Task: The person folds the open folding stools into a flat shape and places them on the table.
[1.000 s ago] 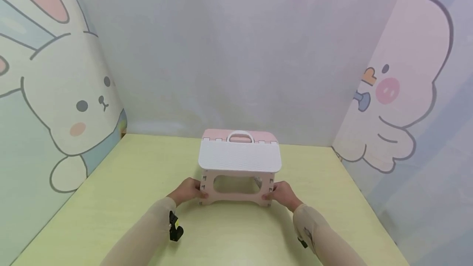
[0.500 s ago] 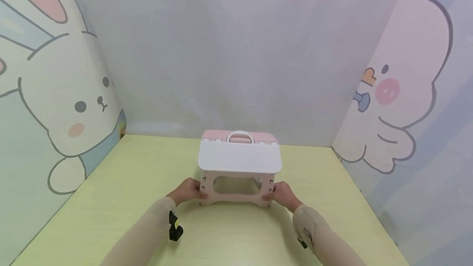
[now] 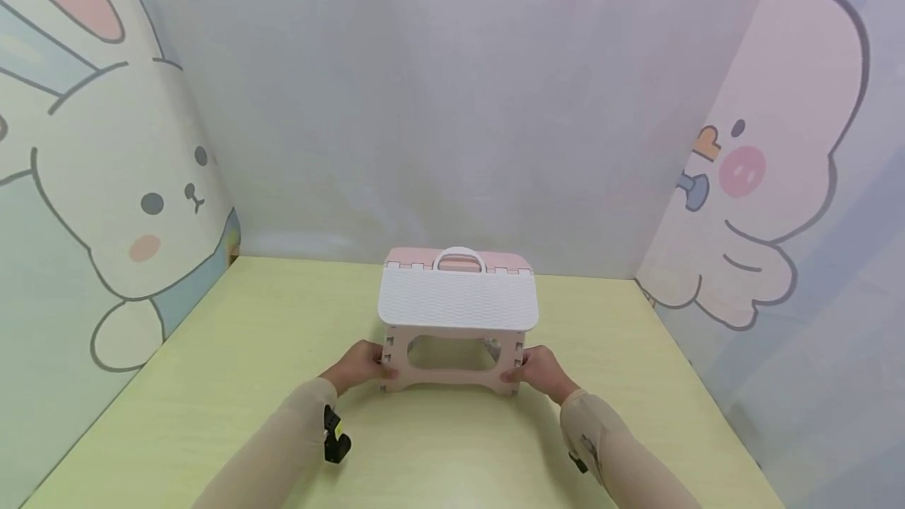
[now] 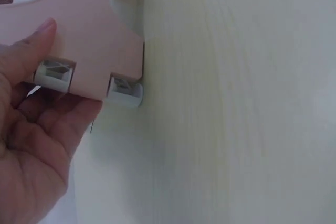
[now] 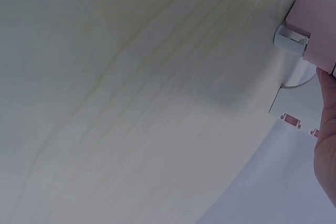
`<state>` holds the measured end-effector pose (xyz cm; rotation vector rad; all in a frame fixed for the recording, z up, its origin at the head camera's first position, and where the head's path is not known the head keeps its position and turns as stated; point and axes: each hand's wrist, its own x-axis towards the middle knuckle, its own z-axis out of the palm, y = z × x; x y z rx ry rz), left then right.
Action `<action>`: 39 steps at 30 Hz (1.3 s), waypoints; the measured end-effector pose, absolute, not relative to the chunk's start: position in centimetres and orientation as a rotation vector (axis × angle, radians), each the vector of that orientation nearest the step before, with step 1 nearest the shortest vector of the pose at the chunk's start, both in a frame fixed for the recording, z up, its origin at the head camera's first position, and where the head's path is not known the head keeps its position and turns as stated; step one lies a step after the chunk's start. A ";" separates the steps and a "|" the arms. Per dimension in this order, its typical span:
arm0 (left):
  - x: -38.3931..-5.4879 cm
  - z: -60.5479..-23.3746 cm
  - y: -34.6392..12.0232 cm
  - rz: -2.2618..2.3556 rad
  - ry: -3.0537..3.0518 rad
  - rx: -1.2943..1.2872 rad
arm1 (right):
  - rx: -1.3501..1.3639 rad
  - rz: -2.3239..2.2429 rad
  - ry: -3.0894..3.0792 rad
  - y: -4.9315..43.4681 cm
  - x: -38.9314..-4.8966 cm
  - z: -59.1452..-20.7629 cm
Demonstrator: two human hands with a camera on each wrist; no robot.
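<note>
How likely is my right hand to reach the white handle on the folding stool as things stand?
Probably yes: in the head view nothing covers the white handle, though your right hand would first have to release the folding stool.

Inward of the fingers of the left hand [image 3: 359, 364] and right hand [image 3: 541, 372], passage is blocked by the pink leg panel [image 3: 454, 377], save through its cut-out. Above the fingertips, rising is barred by the white top [image 3: 458, 299]. Outward, room is left over the table [image 3: 283, 320], bounded by printed cloth [image 3: 785, 140].
</note>
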<state>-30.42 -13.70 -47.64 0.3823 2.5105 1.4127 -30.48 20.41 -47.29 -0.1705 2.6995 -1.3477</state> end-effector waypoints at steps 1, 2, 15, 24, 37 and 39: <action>-30.4 -47.7 -13.6 1.428 2.502 0.363 | -0.167 -1.343 2.702 20.4 -30.5 -47.3; -30.4 -47.8 -13.6 1.441 2.497 0.350 | -0.164 -1.342 2.703 20.4 -30.5 -47.3; -30.5 -48.2 -13.8 1.484 2.475 0.329 | -0.130 -1.338 2.698 20.3 -30.6 -47.1; -30.5 -48.1 -13.9 1.487 2.466 0.353 | -0.159 -1.335 2.701 20.4 -30.7 -47.2; -30.6 -48.4 -14.2 1.522 2.410 0.391 | -0.160 -1.332 2.708 20.4 -30.8 -47.5; -30.6 -48.4 -14.2 1.519 2.415 0.385 | -0.162 -1.331 2.703 20.4 -30.8 -47.4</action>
